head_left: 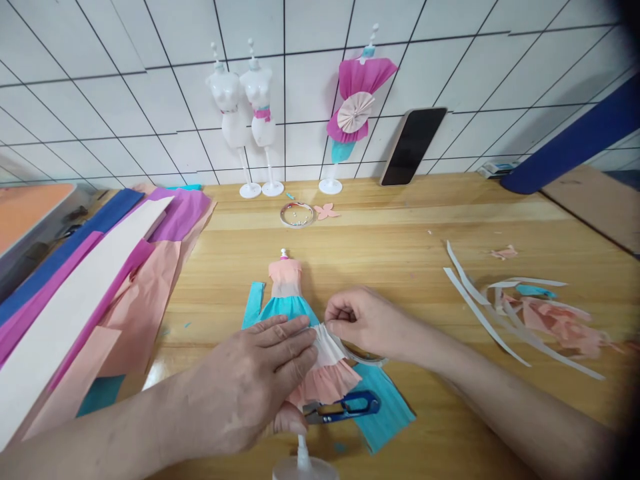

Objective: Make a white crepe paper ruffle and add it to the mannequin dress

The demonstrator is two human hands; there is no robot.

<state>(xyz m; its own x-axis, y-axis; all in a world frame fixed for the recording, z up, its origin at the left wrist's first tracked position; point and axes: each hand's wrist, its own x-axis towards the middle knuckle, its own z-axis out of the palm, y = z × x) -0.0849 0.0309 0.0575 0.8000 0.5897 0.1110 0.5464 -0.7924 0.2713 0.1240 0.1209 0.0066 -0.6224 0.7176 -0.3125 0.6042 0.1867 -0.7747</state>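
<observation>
A small mannequin lies on the table in a crepe paper dress [287,283], with a peach top, a blue layer, a white ruffle [327,347] and a peach hem. My left hand [250,380] rests flat across the skirt, fingers stretched out, hiding much of it. At the upper right edge of the white ruffle, my right hand [367,323] is closed in a pinch on the paper. Blue-handled thread snips [367,403] lie beside the hem, partly under it. A ring-shaped object beneath my right hand is mostly hidden. Blue crepe paper [385,407] spreads at the right.
Two bare mannequins [233,100] and a dressed one [355,80] stand by the tiled wall, near a phone [414,147]. A dish of beads [297,223] sits in front. Crepe paper sheets [145,313] cover the left; scraps [555,320] lie right.
</observation>
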